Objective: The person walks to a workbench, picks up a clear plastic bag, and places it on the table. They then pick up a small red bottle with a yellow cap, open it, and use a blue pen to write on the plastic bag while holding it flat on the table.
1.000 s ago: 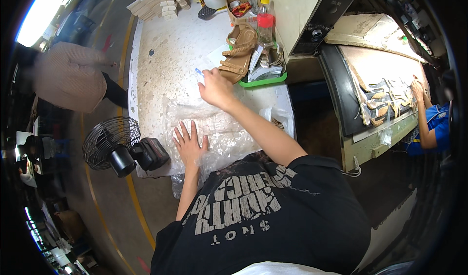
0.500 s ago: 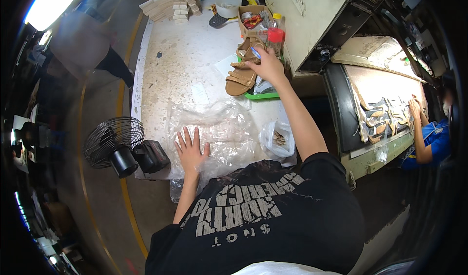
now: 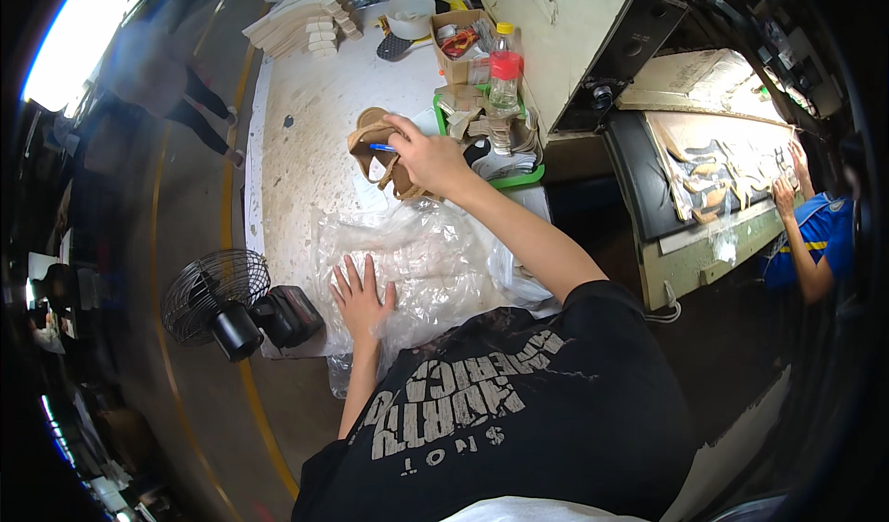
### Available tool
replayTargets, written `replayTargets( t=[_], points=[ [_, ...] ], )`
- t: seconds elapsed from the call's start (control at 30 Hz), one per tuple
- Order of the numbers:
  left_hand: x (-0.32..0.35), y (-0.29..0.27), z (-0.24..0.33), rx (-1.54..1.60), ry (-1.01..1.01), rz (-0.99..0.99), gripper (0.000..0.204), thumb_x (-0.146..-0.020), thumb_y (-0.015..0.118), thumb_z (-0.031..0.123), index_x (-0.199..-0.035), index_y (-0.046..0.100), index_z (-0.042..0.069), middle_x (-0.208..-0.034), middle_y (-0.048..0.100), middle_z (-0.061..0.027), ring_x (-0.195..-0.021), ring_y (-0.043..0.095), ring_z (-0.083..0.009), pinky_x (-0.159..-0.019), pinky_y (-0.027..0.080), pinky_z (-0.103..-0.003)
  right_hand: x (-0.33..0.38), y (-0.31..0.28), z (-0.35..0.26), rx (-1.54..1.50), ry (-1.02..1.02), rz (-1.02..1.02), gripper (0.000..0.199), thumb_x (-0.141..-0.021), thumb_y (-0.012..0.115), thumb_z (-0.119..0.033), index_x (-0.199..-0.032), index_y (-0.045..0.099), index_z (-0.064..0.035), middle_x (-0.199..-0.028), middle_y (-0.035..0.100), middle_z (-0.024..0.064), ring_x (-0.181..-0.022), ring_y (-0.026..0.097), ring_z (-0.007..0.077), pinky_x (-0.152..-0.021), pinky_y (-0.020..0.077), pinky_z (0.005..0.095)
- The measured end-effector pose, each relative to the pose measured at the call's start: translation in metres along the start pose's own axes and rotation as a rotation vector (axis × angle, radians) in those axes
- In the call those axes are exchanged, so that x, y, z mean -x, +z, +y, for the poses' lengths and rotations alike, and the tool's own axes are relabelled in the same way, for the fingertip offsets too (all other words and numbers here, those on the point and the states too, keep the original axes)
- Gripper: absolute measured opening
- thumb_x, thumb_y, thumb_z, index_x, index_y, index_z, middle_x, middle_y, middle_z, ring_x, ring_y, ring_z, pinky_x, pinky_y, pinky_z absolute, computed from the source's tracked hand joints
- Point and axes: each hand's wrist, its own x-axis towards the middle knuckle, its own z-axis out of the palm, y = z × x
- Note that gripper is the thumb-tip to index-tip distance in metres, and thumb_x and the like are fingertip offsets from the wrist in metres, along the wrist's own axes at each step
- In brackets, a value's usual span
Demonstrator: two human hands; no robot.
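Note:
My right hand (image 3: 433, 161) is closed round tan strappy sandals (image 3: 367, 131), a little left of the green tray. A blue pen (image 3: 382, 147) sticks out from the same hand. How the fingers grip both is partly hidden. With fingers spread, my left hand (image 3: 364, 307) lies flat on a crumpled clear plastic sheet or bag (image 3: 431, 254) at the table's near edge. In the green tray (image 3: 520, 180) are papers and tan scraps, with a clear bottle (image 3: 505, 73) with a yellow cap and red label standing at it.
A black fan (image 3: 218, 291) stands at the table's near left corner. Stacked pale strips (image 3: 306, 24), a white tub (image 3: 410, 13) and a cardboard box (image 3: 454, 55) sit at the back. A machine (image 3: 565, 41) borders the right. A co-worker (image 3: 807, 244) handles cut pieces at another table.
My right hand has carried the sandals left from over the green tray to the middle of the table, keeping the pen. My left hand stays flat on the plastic.

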Motion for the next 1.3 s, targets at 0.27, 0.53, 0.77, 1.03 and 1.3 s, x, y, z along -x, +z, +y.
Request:
replayTargets(
  t=[0.27, 0.53, 0.77, 1.03, 1.3],
  points=[
    [0.000, 0.009, -0.010, 0.043, 0.067, 0.094, 0.074, -0.098, 0.059, 0.051, -0.164, 0.042, 0.023, -0.175, 0.023, -0.0185, -0.161, 0.014, -0.0470, -0.128, 0.011, -0.063, 0.010, -0.002, 0.032, 0.116, 0.219, -0.033, 0.026, -0.097, 0.063, -0.016, -0.122, 0.063, -0.0079, -0.151, 0.054, 0.0092, -0.089, 0.076, 0.0373, -0.075, 0.0621, 0.0484],
    [0.017, 0.010, -0.014, 0.024, 0.093, 0.128, 0.074, -0.098, 0.061, 0.047, -0.165, 0.040, 0.023, -0.175, 0.021, -0.0183, -0.160, 0.017, -0.0472, -0.128, 0.013, -0.062, 0.044, -0.048, 0.071, 0.111, 0.376, 0.353, 0.038, -0.095, 0.064, -0.020, -0.130, 0.060, -0.0065, -0.130, 0.061, 0.0165, -0.101, 0.071, 0.0392, -0.080, 0.0607, 0.0520],
    [0.026, 0.008, -0.014, 0.054, 0.110, 0.165, 0.073, -0.097, 0.062, 0.046, -0.164, 0.043, 0.022, -0.175, 0.023, -0.0185, -0.160, 0.017, -0.0464, -0.128, 0.012, -0.061, 0.035, -0.112, 0.083, 0.493, 0.672, 0.561, 0.065, -0.094, 0.068, -0.030, -0.150, 0.045, -0.0074, -0.124, 0.063, 0.0239, -0.104, 0.071, 0.0407, -0.079, 0.0610, 0.0518],
    [0.031, 0.012, -0.015, 0.049, 0.133, 0.219, 0.073, -0.097, 0.063, 0.045, -0.164, 0.043, 0.023, -0.175, 0.024, -0.0181, -0.160, 0.019, -0.0462, -0.128, 0.012, -0.061, 0.022, -0.144, 0.099, 0.441, 0.775, 0.378, 0.053, -0.098, 0.066, -0.038, -0.140, 0.048, -0.0098, -0.121, 0.064, 0.0262, -0.104, 0.072, 0.0425, -0.077, 0.0607, 0.0518],
    [0.036, 0.010, -0.016, 0.048, 0.127, 0.233, 0.073, -0.096, 0.062, 0.046, -0.163, 0.044, 0.024, -0.175, 0.025, -0.0168, -0.160, 0.019, -0.0451, -0.128, 0.014, -0.062, 0.038, -0.132, 0.086, 0.423, 0.567, 0.538, 0.030, -0.104, 0.060, -0.036, -0.117, 0.051, -0.0104, -0.097, 0.073, 0.0175, -0.079, 0.073, 0.0425, -0.067, 0.0567, 0.0560]
  ],
)
